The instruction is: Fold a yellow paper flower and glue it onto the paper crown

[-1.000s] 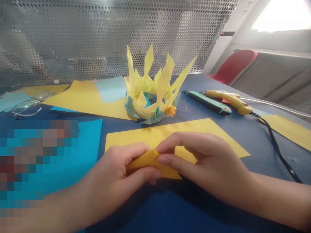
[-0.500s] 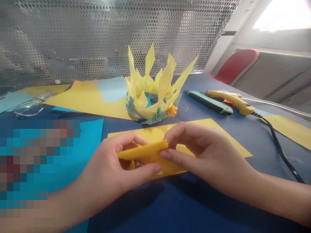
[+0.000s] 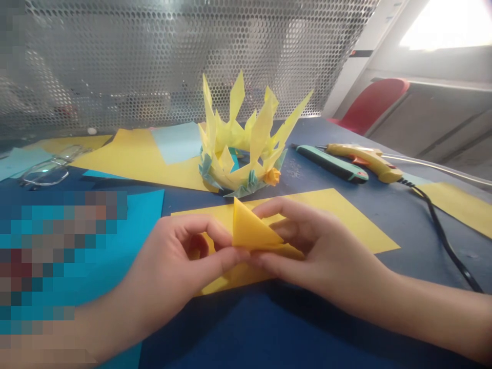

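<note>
Between my two hands is a small folded piece of yellow paper, one pointed triangular flap standing upright. My left hand pinches its lower left corner between thumb and forefinger. On the other side my right hand grips the paper, with the thumb in front along the bottom and the fingers behind, partly hidden. Beneath both hands lies a flat yellow sheet on the dark blue table. Just beyond it stands a yellow paper crown with tall points, pale blue folded pieces and an orange paper rose.
At the right lie a green utility knife and a yellow glue gun with a black cord. Eyeglasses rest at the left among coloured sheets. A blue sheet lies beside my left arm. A perforated metal panel rises behind.
The folded yellow paper has been turned, so its point now faces up instead of left. My left fingers have shifted to its lower corner, and my right hand has moved round its side.
</note>
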### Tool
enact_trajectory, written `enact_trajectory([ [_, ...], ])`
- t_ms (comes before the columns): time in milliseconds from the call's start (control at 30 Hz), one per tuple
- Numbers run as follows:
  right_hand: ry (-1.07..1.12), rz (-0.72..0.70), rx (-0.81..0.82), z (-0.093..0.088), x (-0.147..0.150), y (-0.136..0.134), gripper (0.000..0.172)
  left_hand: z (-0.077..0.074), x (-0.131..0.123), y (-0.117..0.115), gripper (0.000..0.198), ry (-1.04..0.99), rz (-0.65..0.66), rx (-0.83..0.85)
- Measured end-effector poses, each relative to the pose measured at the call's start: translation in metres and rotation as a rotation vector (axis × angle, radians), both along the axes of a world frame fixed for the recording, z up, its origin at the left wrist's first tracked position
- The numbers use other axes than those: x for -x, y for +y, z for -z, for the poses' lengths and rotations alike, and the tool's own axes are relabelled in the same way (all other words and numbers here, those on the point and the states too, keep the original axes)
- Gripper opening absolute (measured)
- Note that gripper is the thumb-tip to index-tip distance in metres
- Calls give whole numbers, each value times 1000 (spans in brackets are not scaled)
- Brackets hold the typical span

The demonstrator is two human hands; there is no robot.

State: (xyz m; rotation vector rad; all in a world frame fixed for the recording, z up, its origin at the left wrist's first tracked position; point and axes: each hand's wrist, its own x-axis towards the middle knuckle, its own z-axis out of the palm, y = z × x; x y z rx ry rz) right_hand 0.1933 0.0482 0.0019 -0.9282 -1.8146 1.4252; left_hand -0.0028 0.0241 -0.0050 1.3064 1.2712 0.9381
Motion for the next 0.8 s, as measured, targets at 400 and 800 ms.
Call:
enact_trajectory([
  [400, 191, 22, 101, -1, 2, -5, 29, 1, 2, 1, 22, -3, 2, 42],
  [800, 18, 137, -273, 2, -2, -1, 44, 1, 2, -1, 19, -152, 5, -17],
])
